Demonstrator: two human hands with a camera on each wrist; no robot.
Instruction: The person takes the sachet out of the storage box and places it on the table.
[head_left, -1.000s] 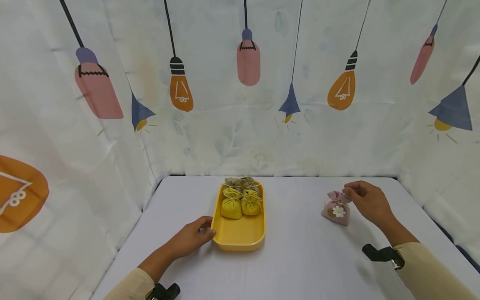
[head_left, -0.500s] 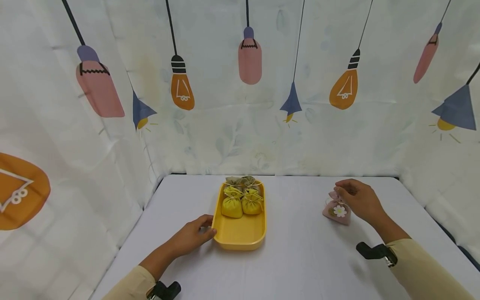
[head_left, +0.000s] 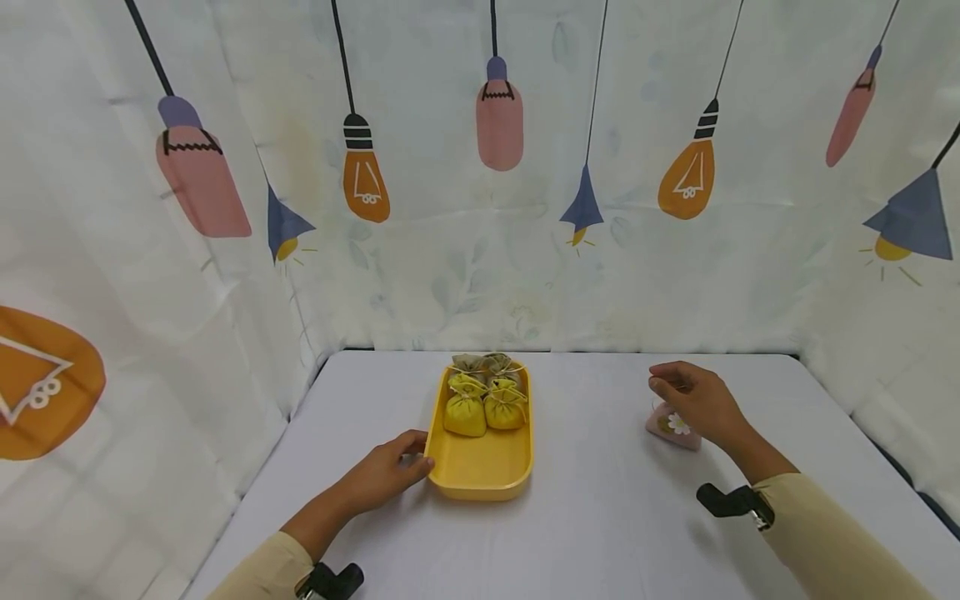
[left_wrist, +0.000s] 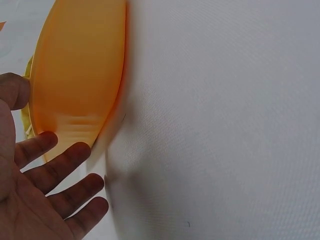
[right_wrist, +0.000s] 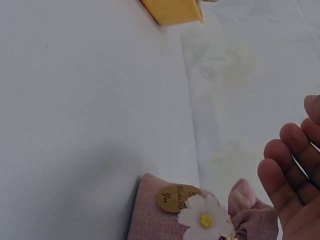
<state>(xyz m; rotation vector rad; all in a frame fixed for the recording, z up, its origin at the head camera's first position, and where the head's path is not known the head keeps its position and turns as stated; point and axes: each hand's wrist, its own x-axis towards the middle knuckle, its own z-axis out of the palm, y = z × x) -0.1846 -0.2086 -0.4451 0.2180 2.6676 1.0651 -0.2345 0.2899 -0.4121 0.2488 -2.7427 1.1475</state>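
The left hand touches the tray at its left side, fingers spread apart. Inside, two yellow bags sit before olive ones. Farther right, the pink bag sits on the table; near its top, the right hand holds thumb and fingers apart.

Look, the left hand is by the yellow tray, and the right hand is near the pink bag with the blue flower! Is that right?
Almost! The flower is white with a yellow middle, not blue; the right wrist view shows it. The left hand is by the yellow tray, and the right hand is near the pink bag.
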